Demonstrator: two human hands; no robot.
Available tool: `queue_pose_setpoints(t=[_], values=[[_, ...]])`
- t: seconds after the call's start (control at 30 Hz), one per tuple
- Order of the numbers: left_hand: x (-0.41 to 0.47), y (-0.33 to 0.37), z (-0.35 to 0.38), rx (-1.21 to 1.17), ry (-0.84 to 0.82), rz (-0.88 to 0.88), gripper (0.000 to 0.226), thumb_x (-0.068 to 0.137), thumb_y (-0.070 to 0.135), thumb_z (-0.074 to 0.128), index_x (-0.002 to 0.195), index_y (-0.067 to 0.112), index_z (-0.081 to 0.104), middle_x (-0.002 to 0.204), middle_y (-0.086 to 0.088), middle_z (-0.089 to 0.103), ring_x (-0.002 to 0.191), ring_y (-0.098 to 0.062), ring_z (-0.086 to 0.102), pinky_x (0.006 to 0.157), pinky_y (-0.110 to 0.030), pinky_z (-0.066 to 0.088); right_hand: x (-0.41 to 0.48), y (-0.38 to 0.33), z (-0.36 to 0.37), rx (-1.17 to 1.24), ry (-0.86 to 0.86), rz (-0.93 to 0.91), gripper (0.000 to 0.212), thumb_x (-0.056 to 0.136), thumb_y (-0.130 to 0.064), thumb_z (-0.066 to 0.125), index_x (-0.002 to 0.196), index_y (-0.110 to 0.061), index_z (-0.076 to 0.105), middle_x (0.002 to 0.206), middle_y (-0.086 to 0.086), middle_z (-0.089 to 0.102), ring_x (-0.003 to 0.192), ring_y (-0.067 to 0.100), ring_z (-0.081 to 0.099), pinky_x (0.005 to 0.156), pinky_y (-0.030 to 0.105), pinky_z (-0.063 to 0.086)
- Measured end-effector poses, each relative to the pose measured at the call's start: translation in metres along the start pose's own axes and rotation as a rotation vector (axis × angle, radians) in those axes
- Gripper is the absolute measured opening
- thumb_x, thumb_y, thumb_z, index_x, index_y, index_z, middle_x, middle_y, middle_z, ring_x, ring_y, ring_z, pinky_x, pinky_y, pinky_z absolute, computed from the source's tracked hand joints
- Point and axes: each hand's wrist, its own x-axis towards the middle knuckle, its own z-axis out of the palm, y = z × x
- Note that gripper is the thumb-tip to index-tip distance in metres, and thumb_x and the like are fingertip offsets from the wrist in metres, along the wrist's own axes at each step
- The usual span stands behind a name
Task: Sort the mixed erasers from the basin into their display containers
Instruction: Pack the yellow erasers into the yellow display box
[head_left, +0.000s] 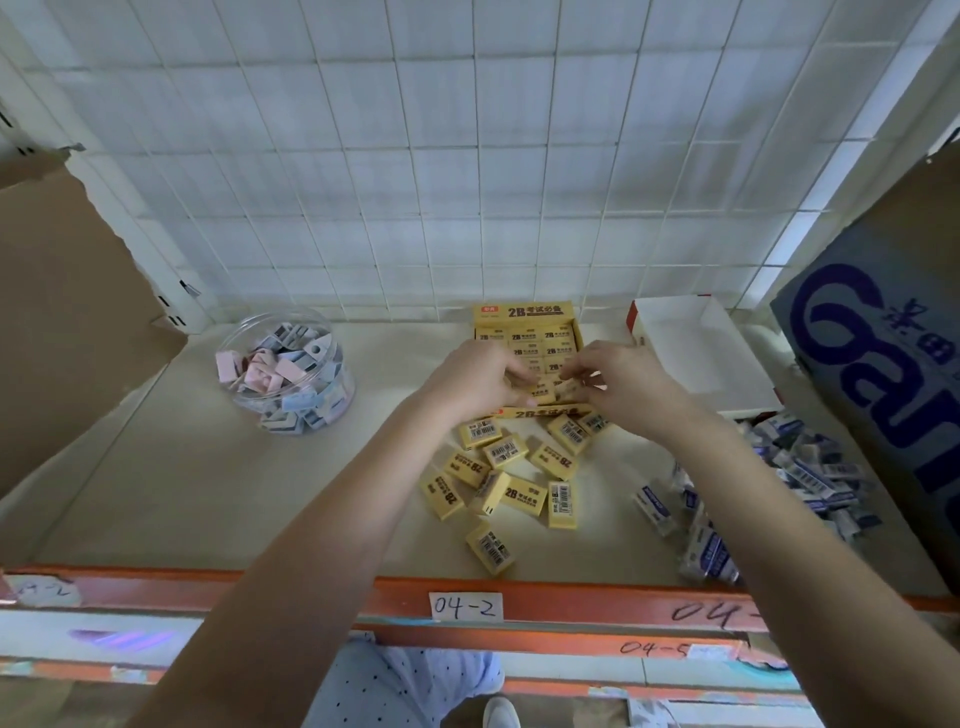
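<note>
A yellow 2B display box (524, 316) stands at the back of the shelf, with yellow erasers in rows inside. Both hands reach into its front part. My left hand (470, 376) pinches a yellow eraser (540, 391) at the box's front row. Beside it, my right hand (621, 387) pinches another yellow eraser (569, 387). Several loose yellow erasers (511, 475) lie on the shelf in front of the box. A pile of white-and-blue erasers (779, 475) lies to the right. An empty white box (701, 353) stands behind that pile.
A clear round tub (288, 371) of pastel erasers sits at the left. A brown carton (62, 312) borders the left side, a blue printed carton (883, 353) the right. The orange shelf edge (571, 603) carries a 04-2 label. A wire grid backs the shelf.
</note>
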Motion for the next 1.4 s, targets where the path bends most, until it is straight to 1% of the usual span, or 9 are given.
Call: queue_pose_setpoints(t=[0.3, 0.47, 0.67, 0.83, 0.97, 1.1, 1.17, 1.3, 1.4], values=[[0.009, -0.006, 0.008, -0.055, 0.077, 0.012, 0.013, 0.082, 0.017, 0.072, 0.095, 0.016, 0.074, 0.100, 0.000, 0.071, 0.085, -0.008, 0.061, 0.088, -0.028, 0.050, 0.007, 0.002, -0.005, -0.089, -0.106, 0.029, 0.024, 0.087, -0.008, 0.058, 0.106, -0.018, 0.069, 0.110, 0.000, 0.065, 0.095, 0.011, 0.055, 0.079, 0.017, 0.039], [0.012, -0.007, 0.009, -0.065, 0.082, -0.008, 0.010, 0.082, 0.016, 0.072, 0.092, 0.015, 0.075, 0.097, 0.000, 0.071, 0.088, -0.012, 0.064, 0.088, -0.029, 0.050, 0.013, 0.005, -0.007, -0.077, -0.152, 0.071, 0.016, 0.085, -0.014, 0.064, 0.093, -0.022, 0.075, 0.107, -0.002, 0.067, 0.098, 0.015, 0.054, 0.091, 0.026, 0.045], [0.011, -0.010, 0.010, -0.101, 0.089, 0.007, 0.009, 0.081, 0.015, 0.073, 0.090, 0.014, 0.074, 0.092, 0.000, 0.070, 0.083, -0.010, 0.062, 0.083, -0.026, 0.051, 0.016, 0.002, -0.015, -0.122, -0.159, 0.080, 0.011, 0.082, -0.019, 0.071, 0.091, -0.021, 0.076, 0.086, -0.007, 0.061, 0.084, 0.008, 0.048, 0.070, 0.014, 0.033], [0.009, -0.014, 0.012, -0.128, 0.117, 0.018, 0.011, 0.080, 0.016, 0.074, 0.090, 0.015, 0.074, 0.091, 0.001, 0.070, 0.081, -0.008, 0.060, 0.077, -0.020, 0.049, 0.014, -0.009, -0.013, -0.287, -0.209, 0.065, 0.019, 0.090, -0.014, 0.059, 0.099, -0.021, 0.074, 0.102, -0.003, 0.068, 0.097, 0.016, 0.056, 0.085, 0.022, 0.041], [0.008, -0.014, 0.013, -0.119, 0.112, 0.022, 0.011, 0.081, 0.015, 0.073, 0.092, 0.015, 0.074, 0.092, 0.001, 0.070, 0.086, -0.012, 0.063, 0.083, -0.026, 0.052, 0.008, -0.019, -0.012, -0.327, -0.276, 0.100, 0.027, 0.087, 0.001, 0.048, 0.094, -0.017, 0.066, 0.099, 0.008, 0.054, 0.086, 0.028, 0.058, 0.072, 0.033, 0.051], [0.003, -0.015, 0.013, -0.159, 0.100, 0.037, 0.013, 0.084, 0.015, 0.070, 0.095, 0.016, 0.074, 0.101, 0.001, 0.070, 0.091, -0.009, 0.062, 0.088, -0.021, 0.048, 0.010, -0.017, -0.017, -0.312, -0.318, 0.093, 0.039, 0.087, 0.004, 0.045, 0.108, -0.019, 0.068, 0.116, 0.006, 0.055, 0.101, 0.029, 0.055, 0.088, 0.038, 0.049], [-0.005, -0.020, 0.011, -0.219, 0.132, 0.033, 0.014, 0.085, 0.015, 0.068, 0.098, 0.017, 0.073, 0.107, 0.003, 0.068, 0.095, -0.005, 0.058, 0.091, -0.019, 0.042, 0.010, -0.012, -0.018, -0.261, -0.283, 0.080, 0.044, 0.083, 0.007, 0.042, 0.104, -0.021, 0.070, 0.119, 0.002, 0.058, 0.109, 0.024, 0.051, 0.093, 0.035, 0.047], [-0.035, -0.041, 0.000, -0.231, 0.290, 0.011, 0.016, 0.086, 0.016, 0.066, 0.100, 0.022, 0.071, 0.101, 0.013, 0.066, 0.091, 0.002, 0.055, 0.085, -0.013, 0.040, -0.008, -0.015, -0.017, -0.074, 0.048, -0.073, 0.045, 0.084, 0.009, 0.043, 0.102, -0.020, 0.073, 0.115, -0.003, 0.061, 0.107, 0.016, 0.054, 0.089, 0.020, 0.043], [-0.060, -0.054, -0.003, -0.224, 0.230, -0.059, 0.019, 0.086, 0.014, 0.067, 0.102, 0.023, 0.070, 0.092, 0.015, 0.065, 0.081, 0.008, 0.056, 0.071, -0.004, 0.043, -0.025, -0.033, -0.010, 0.177, -0.066, -0.193, 0.034, 0.088, 0.001, 0.054, 0.102, -0.024, 0.073, 0.104, -0.015, 0.062, 0.093, -0.001, 0.056, 0.082, 0.004, 0.041]])
